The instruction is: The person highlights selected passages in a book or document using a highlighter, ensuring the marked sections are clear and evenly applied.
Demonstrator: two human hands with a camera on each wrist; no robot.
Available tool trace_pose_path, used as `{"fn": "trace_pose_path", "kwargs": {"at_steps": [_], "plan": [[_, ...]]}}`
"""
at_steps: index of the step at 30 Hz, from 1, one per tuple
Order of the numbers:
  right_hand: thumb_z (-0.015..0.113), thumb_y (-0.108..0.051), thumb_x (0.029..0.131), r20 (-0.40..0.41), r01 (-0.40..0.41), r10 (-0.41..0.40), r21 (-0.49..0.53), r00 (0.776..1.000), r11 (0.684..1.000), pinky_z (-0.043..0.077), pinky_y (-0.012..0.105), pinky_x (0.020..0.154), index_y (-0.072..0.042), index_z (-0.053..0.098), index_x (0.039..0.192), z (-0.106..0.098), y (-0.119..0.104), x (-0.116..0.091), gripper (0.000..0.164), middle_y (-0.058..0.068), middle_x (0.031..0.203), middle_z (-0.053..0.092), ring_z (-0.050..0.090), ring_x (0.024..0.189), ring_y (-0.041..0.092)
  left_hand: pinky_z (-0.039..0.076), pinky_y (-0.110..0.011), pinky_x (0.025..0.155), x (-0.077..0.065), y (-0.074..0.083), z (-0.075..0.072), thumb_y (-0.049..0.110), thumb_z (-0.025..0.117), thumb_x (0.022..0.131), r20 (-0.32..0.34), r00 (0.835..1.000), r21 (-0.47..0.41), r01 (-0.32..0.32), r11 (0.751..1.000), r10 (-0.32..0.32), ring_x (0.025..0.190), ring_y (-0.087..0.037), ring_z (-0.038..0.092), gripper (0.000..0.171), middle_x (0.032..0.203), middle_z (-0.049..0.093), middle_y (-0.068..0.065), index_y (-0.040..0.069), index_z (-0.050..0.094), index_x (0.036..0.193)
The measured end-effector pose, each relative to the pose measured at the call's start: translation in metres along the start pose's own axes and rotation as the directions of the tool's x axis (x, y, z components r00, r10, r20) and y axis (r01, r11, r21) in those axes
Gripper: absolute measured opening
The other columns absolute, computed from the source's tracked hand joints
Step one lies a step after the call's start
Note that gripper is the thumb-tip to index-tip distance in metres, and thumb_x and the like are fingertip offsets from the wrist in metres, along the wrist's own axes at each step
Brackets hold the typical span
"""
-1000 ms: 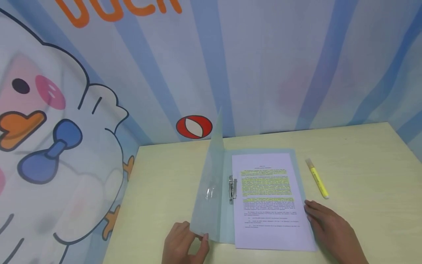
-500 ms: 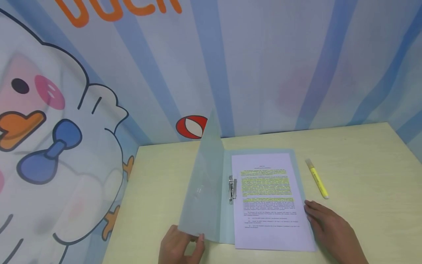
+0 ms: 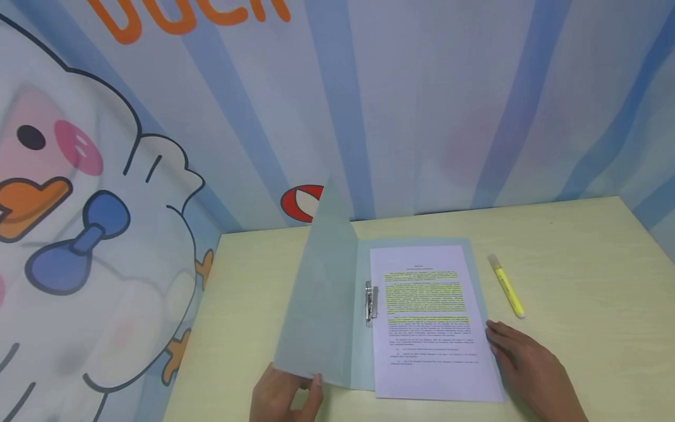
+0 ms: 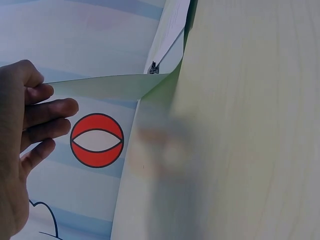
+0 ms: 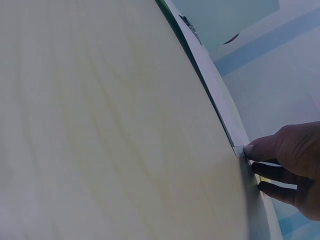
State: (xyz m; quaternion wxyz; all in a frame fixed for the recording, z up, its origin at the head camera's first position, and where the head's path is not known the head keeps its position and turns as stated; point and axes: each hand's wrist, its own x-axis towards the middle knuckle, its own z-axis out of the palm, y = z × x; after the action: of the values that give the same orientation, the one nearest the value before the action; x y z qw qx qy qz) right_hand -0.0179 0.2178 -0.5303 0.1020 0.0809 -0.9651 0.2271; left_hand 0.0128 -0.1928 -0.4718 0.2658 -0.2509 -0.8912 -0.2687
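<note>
A pale blue-green folder (image 3: 364,375) lies on the table with its cover (image 3: 321,305) raised at a slant. My left hand (image 3: 285,392) pinches the cover's lower edge; in the left wrist view, the left hand (image 4: 30,115) has the cover's rim at thumb and forefinger, with the other fingers loose. Inside the folder lies a printed sheet (image 3: 432,381) with yellow-highlighted lines, beside a metal clip (image 3: 370,303). My right hand (image 3: 532,363) rests along the folder's right edge. In the right wrist view, the right hand (image 5: 295,165) touches that edge with fairly straight fingers.
A yellow highlighter (image 3: 507,287) lies on the light wooden table (image 3: 580,281) to the right of the folder. Behind the table stands a striped blue wall (image 3: 422,117) with a cartoon duck (image 3: 142,281) at left and a red-and-white ball print (image 3: 300,204).
My left hand has moved left, swinging the folder cover further over to the left and lower. The right hand, sheet and highlighter have stayed in place.
</note>
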Motion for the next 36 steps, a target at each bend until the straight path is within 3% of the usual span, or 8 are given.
{"fn": "trace_pose_path", "kwargs": {"at_steps": [5, 15, 23, 36], "plan": [[0.070, -0.013, 0.079, -0.024, 0.026, -0.026, -0.001, 0.999, 1.000, 0.044, 0.050, 0.085, -0.004, 0.067, 0.113, 0.000, 0.001, -0.001, 0.035, 0.007, 0.123, 0.061, 0.055, 0.110, 0.031, 0.043, -0.019, 0.062, -0.003, -0.004, 0.004, 0.014, 0.068, 0.078, -0.060, 0.998, -0.014, -0.025, 1.000, 0.024, 0.073, -0.003, 0.051, 0.010, 0.083, 0.058, 0.012, 0.018, 0.061, 0.084], [0.070, -0.013, 0.080, 0.005, -0.005, 0.005, -0.003, 1.000, 1.000, 0.042, 0.051, 0.087, -0.004, 0.066, 0.115, -0.001, -0.001, -0.001, 0.036, 0.008, 0.124, 0.061, 0.054, 0.111, 0.032, 0.039, -0.020, 0.058, -0.010, -0.009, 0.009, 0.014, 0.067, 0.075, -0.112, 0.994, 0.033, -0.004, 0.999, 0.008, 0.068, -0.004, 0.047, 0.013, 0.077, 0.052, 0.014, 0.021, 0.056, 0.076], [0.070, -0.013, 0.080, 0.019, -0.015, 0.016, -0.007, 1.000, 1.000, 0.042, 0.051, 0.088, -0.004, 0.066, 0.115, -0.002, -0.002, -0.001, 0.036, 0.008, 0.125, 0.060, 0.054, 0.112, 0.032, 0.041, -0.022, 0.059, -0.015, -0.010, 0.006, 0.017, 0.067, 0.076, -0.091, 0.994, 0.087, 0.060, 0.994, -0.052, 0.070, -0.003, 0.047, 0.012, 0.077, 0.052, 0.016, 0.022, 0.055, 0.076], [0.069, -0.014, 0.082, 0.014, -0.017, 0.017, 0.019, 1.000, 1.000, 0.042, 0.052, 0.087, -0.005, 0.065, 0.117, -0.002, -0.002, -0.001, 0.036, 0.006, 0.126, 0.060, 0.054, 0.112, 0.031, 0.037, -0.020, 0.056, -0.023, -0.014, 0.002, 0.021, 0.067, 0.079, -0.078, 0.996, 0.150, 0.061, 0.987, -0.049, 0.063, 0.001, 0.040, 0.022, 0.067, 0.046, 0.019, 0.026, 0.050, 0.066]]}}
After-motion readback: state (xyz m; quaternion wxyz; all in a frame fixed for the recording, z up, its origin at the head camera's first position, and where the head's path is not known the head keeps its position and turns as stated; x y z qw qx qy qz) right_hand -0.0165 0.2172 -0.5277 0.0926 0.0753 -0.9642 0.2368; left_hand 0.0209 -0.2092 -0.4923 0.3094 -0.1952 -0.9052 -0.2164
